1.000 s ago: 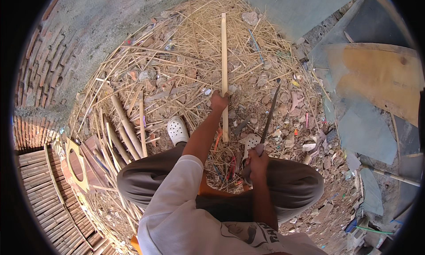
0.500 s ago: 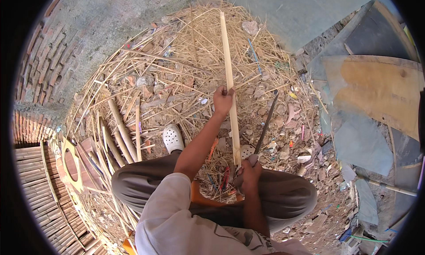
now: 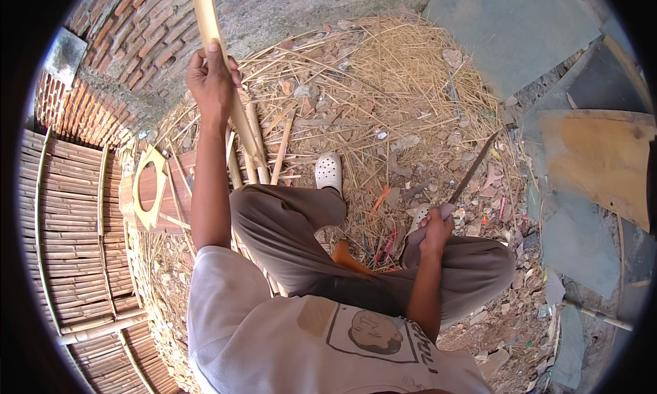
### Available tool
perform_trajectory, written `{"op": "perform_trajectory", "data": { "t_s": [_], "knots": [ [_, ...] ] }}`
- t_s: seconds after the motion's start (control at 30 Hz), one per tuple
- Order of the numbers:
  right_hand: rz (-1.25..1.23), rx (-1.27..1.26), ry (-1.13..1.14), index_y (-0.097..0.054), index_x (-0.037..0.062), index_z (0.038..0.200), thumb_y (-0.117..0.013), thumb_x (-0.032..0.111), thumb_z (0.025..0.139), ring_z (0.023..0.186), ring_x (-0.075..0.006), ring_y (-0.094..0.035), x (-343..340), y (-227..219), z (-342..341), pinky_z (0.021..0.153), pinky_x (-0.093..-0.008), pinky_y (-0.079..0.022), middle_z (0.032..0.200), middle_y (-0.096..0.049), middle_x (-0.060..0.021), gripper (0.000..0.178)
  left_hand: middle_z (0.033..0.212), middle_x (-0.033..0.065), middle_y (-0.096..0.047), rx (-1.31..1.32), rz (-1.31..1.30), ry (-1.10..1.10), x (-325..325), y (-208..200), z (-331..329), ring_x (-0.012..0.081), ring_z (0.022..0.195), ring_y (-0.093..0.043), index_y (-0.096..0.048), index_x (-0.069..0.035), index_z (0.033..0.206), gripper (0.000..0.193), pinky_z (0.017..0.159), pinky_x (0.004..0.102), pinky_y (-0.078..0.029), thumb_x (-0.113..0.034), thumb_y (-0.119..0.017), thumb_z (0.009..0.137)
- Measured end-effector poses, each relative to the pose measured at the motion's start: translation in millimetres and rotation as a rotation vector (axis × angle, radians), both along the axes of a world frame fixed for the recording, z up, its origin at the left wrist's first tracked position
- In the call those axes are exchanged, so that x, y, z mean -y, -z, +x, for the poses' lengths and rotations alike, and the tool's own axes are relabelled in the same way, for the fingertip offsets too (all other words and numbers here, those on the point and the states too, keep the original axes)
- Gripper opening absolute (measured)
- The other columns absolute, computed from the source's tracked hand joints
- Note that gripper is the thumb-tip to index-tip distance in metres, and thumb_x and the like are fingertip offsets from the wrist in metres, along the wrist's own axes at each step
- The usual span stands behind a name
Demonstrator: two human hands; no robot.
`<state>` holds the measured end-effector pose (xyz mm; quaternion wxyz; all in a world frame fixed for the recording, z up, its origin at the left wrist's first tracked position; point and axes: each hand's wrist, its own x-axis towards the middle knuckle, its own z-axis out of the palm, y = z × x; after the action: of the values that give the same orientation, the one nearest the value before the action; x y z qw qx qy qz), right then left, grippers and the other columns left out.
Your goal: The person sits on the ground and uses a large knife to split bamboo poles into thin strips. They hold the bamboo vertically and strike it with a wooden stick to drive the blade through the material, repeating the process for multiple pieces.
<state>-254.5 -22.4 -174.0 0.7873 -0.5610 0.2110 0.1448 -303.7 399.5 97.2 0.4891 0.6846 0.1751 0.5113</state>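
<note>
My left hand (image 3: 213, 86) is raised at the far left with its fingers closed round a pale split bamboo strip (image 3: 207, 16). The strip slants from the top edge of the view down past my wrist, its lower end near some bamboo poles. Close to my right knee, my right hand (image 3: 434, 231) grips the wrapped handle of a machete (image 3: 475, 167). Its dark blade points away and to the right, apart from the strip.
Bamboo poles (image 3: 254, 137) lie beside my left leg, near a yellow cut-out panel (image 3: 148, 187). Straw and rubble (image 3: 410, 123) cover the ground ahead. Grey sheets (image 3: 510, 34) and a brown-stained board (image 3: 595, 158) lie on the right. A brick wall (image 3: 147, 34) stands at far left.
My left hand has carried the bamboo strip up and to the left, away from the machete. My right hand still holds the machete near my knee. The view has shifted to the left.
</note>
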Motion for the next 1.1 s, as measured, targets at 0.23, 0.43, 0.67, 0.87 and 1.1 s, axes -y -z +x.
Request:
{"op": "perform_trajectory", "data": {
  "t_s": [0.23, 0.43, 0.67, 0.87, 1.1],
  "knots": [
    [-0.112, 0.039, -0.095, -0.050, 0.0060, 0.077, -0.058, 0.002, 0.083, 0.048, -0.0118, -0.047, -8.4, 2.9, 0.2, 0.044, -0.0275, -0.040, 0.063, -0.050, -0.0024, 0.010, 0.062, 0.0056, -0.057, -0.119, -0.034, -0.370, -56.0, -26.9, -265.3, 0.0101, 0.043, -0.049, -0.053, -0.009, 0.081, 0.031, 0.039, 0.0219, -0.037, -0.034, -0.058, 0.100],
    [-0.251, 0.057, -0.271, -0.052, 0.0054, 0.079, -0.060, 0.007, 0.084, 0.049, -0.0127, -0.048, -20.9, 11.9, -10.8, 0.045, -0.0284, -0.042, 0.063, -0.050, -0.0027, 0.009, 0.071, 0.0090, -0.062, -0.216, -0.247, -0.663, -56.2, 63.5, -426.5, 0.0137, 0.055, -0.058, -0.058, -0.005, 0.091, 0.027, 0.050, 0.0257, -0.046, -0.031, -0.061, 0.098],
    [-0.322, -0.027, -0.423, -0.053, 0.0052, 0.083, -0.061, 0.009, 0.084, 0.050, -0.0137, -0.049, -28.5, 24.0, -24.9, 0.046, -0.0294, -0.043, 0.065, -0.051, -0.0033, 0.008, 0.112, 0.0259, -0.064, -0.838, 0.014, -1.306, -37.1, 218.0, -468.7, 0.0403, 0.102, -0.062, -0.060, 0.006, 0.115, 0.055, 0.090, 0.0444, -0.048, -0.037, -0.074, 0.084],
    [-0.369, -0.061, -0.439, -0.053, 0.0050, 0.083, -0.061, 0.008, 0.083, 0.050, -0.0144, -0.049, -22.5, 44.8, -25.8, 0.046, -0.0301, -0.043, 0.064, -0.050, -0.0038, 0.008, 0.160, 0.0135, -0.020, -1.653, -0.121, -0.136, 68.9, 334.0, -325.4, 0.0332, 0.147, -0.020, -0.012, -0.013, 0.155, 0.128, 0.111, 0.0658, -0.024, -0.057, -0.086, 0.060],
    [-0.365, -0.091, -0.385, -0.052, 0.0053, 0.081, -0.059, 0.005, 0.080, 0.050, -0.0157, -0.049, -6.7, 63.2, -19.6, 0.046, -0.0300, -0.043, 0.063, -0.051, -0.0043, 0.006, 0.146, 0.0146, -0.036, -1.743, -0.222, -0.081, 41.2, 409.6, -320.1, 0.0327, 0.136, -0.040, -0.031, -0.011, 0.148, 0.112, 0.107, 0.0596, -0.030, -0.061, -0.082, 0.062]
  ]
}}
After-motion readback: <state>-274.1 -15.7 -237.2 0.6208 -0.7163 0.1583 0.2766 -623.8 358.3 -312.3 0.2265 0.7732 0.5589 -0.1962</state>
